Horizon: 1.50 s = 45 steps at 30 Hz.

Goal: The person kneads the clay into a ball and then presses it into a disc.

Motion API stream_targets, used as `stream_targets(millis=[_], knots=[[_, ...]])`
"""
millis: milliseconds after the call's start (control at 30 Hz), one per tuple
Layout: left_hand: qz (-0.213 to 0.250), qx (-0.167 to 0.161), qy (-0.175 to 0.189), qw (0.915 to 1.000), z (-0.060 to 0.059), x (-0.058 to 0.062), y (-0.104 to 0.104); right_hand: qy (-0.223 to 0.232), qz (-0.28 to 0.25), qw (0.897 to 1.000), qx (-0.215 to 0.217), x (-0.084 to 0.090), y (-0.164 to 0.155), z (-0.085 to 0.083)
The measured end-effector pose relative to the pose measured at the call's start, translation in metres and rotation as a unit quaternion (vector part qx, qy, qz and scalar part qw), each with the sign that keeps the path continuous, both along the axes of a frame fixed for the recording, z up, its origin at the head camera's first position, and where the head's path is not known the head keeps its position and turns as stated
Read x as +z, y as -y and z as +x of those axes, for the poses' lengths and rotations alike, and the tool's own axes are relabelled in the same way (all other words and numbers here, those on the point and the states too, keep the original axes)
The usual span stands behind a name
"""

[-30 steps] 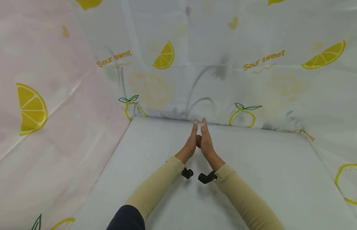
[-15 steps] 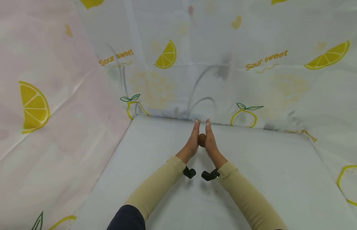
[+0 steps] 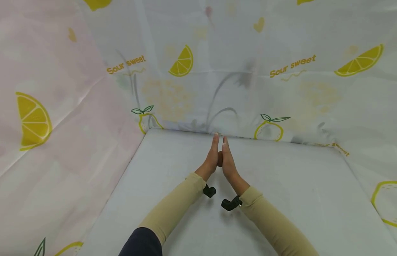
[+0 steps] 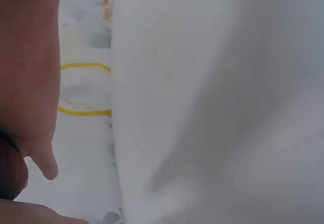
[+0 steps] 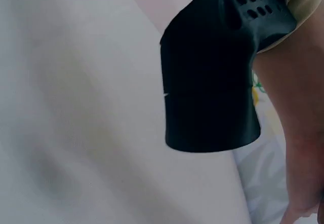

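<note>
The brown ball could be slipping free if the pressure turns uneven — only the flat palms of the left hand and right hand seem to be trapping it, above the table. Their fingers are pointing forward, straight, leaving a narrow gap and curling around nothing. The ball is looking rounded and dull; lemon-printed, creased sheeting is hanging beyond, and tan sleeves are wrinkling near black wrist mounts.
</note>
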<state>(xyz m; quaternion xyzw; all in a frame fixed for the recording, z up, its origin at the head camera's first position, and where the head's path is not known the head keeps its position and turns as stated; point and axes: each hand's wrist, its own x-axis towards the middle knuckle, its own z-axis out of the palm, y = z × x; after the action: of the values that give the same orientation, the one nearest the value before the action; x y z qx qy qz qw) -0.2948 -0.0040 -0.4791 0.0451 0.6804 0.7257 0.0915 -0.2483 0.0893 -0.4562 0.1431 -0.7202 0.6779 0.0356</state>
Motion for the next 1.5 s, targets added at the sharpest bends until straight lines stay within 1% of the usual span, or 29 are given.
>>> stream_targets(millis=[133,200,267,333,433,500,533,667,767,833,933,1033,1167,1267,1467,1500], knots=[[-0.02,0.0,0.021,0.9996,0.001,-0.003,0.002,-0.013,-0.003,1.0,-0.004,0.003,0.001,0.002],[-0.02,-0.003,0.028,0.9994,0.002,-0.005,0.003,-0.023,-0.001,1.0,-0.008,0.005,0.0,0.003],[-0.019,-0.024,0.027,0.9992,0.002,-0.007,0.004,-0.03,-0.002,0.999,-0.011,0.008,0.0,0.002],[-0.012,-0.047,0.013,0.9987,0.002,-0.008,0.003,-0.037,-0.002,0.999,-0.015,0.012,-0.001,0.002],[-0.011,-0.084,-0.022,0.9961,0.002,-0.01,0.001,-0.04,-0.001,0.999,-0.026,0.015,-0.003,-0.002],[-0.015,-0.094,-0.04,0.9947,0.003,-0.011,0.0,-0.039,0.001,0.999,-0.035,0.015,-0.005,-0.004],[-0.02,-0.097,-0.047,0.994,0.004,-0.011,-0.001,-0.037,0.002,0.999,-0.039,0.015,-0.006,-0.006],[-0.025,-0.089,-0.042,0.9948,0.008,-0.01,-0.003,-0.021,0.002,0.998,-0.051,0.012,-0.012,-0.012],[-0.016,-0.093,-0.047,0.9945,0.009,-0.008,-0.005,-0.007,-0.004,0.998,-0.057,0.009,-0.015,-0.016],[-0.012,-0.102,-0.062,0.9928,0.009,-0.005,-0.006,0.001,-0.008,0.998,-0.059,0.007,-0.017,-0.017],[0.005,-0.104,-0.079,0.9914,0.009,0.0,-0.006,0.018,-0.012,0.998,-0.055,0.004,-0.019,-0.018],[0.024,-0.094,-0.082,0.9919,0.009,0.005,-0.006,0.029,-0.001,0.998,-0.05,0.0,-0.018,-0.017],[0.037,-0.07,-0.066,0.9947,0.007,0.005,-0.006,0.022,0.013,0.999,-0.042,-0.003,-0.014,-0.015],[0.033,-0.047,-0.051,0.9971,0.005,0.003,-0.006,0.012,0.013,0.999,-0.034,-0.002,-0.01,-0.011],[0.01,0.016,-0.01,0.9998,0.003,-0.001,-0.004,-0.009,0.005,1.0,-0.02,0.001,-0.002,-0.002],[0.006,0.022,-0.007,0.9997,0.002,-0.002,-0.004,-0.015,0.005,1.0,-0.02,-0.003,-0.001,-0.004]])
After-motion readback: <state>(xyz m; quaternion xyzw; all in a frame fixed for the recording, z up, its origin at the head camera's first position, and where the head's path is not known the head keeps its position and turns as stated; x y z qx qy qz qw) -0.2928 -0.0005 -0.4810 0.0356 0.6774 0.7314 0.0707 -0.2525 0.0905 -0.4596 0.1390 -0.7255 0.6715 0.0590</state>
